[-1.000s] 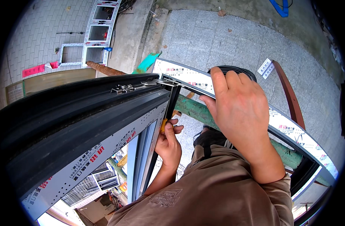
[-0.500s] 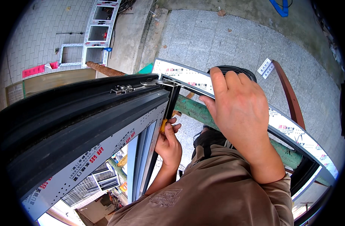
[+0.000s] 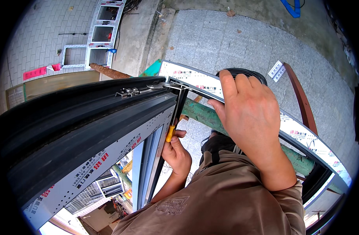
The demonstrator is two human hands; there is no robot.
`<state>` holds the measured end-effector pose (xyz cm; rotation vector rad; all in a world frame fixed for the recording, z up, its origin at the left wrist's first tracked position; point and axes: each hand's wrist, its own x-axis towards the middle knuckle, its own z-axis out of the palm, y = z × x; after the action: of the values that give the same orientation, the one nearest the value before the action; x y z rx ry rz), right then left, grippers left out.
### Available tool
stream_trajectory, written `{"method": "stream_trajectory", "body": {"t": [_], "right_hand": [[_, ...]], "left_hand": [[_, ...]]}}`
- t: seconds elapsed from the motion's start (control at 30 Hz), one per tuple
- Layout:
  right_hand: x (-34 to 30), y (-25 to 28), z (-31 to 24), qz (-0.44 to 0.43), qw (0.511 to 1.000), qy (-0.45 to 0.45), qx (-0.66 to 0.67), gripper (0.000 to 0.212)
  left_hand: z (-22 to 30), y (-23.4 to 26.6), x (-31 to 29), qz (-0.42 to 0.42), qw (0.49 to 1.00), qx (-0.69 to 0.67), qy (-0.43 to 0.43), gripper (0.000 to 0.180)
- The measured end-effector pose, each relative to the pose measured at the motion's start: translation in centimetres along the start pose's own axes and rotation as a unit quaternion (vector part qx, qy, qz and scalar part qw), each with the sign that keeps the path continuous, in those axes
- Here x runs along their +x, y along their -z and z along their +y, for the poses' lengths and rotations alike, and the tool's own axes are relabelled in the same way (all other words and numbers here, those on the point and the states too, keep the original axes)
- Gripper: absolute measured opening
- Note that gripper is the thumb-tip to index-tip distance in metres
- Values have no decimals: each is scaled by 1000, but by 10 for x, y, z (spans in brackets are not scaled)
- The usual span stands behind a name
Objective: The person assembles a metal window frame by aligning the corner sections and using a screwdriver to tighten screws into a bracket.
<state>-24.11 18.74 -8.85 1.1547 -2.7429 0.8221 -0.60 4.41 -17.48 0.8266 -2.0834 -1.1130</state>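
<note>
My left hand (image 3: 177, 156) is at the inner edge of a dark window sash (image 3: 89, 117), its fingers bent around a small yellow-handled screwdriver (image 3: 170, 133). The handle stands nearly upright against the sash edge; its tip is hidden. My right hand (image 3: 252, 107) is closed over the film-covered frame rail (image 3: 195, 80), fingers on the far side and thumb on the near side. Where sash and frame meet, a metal hinge arm (image 3: 158, 86) joins them. More metal hardware (image 3: 128, 92) lies along the sash's top channel.
A green pipe (image 3: 203, 113) runs beneath the frame. Beyond it lie a coil of black strip (image 3: 242, 72) and a reddish-brown bar (image 3: 301, 98). A rusty pipe (image 3: 109, 71) sticks out behind the sash. White frames (image 3: 89, 43) lie on the paving at the far left.
My left hand has shifted slightly down and its fingers have moved, baring more of the yellow handle. The right hand and the frame look the same.
</note>
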Motion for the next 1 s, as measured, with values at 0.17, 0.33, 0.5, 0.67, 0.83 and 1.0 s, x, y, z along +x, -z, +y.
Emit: {"method": "stream_trajectory", "body": {"t": [0.17, 0.33, 0.5, 0.67, 0.83, 1.0], "right_hand": [[-1, 0, 0, 0, 1000, -2, -4, 58], [-1, -1, 0, 3, 1000, 0, -10, 59], [-1, -2, -1, 4, 1000, -4, -5, 59], [-1, -3, -1, 1, 1000, -8, -10, 61], [-1, -1, -2, -6, 1000, -13, -5, 63], [-1, -2, -1, 7, 1000, -4, -5, 60]], "left_hand": [[5, 3, 1, -15, 999, -37, 30, 43], [1, 2, -5, -29, 999, -28, 22, 47], [-1, 2, -5, -34, 999, 8, 2, 50], [16, -2, 0, -36, 994, -62, 77, 49], [27, -2, 5, -31, 987, -98, 120, 55], [31, -4, 12, -16, 981, -131, 143, 52]]}}
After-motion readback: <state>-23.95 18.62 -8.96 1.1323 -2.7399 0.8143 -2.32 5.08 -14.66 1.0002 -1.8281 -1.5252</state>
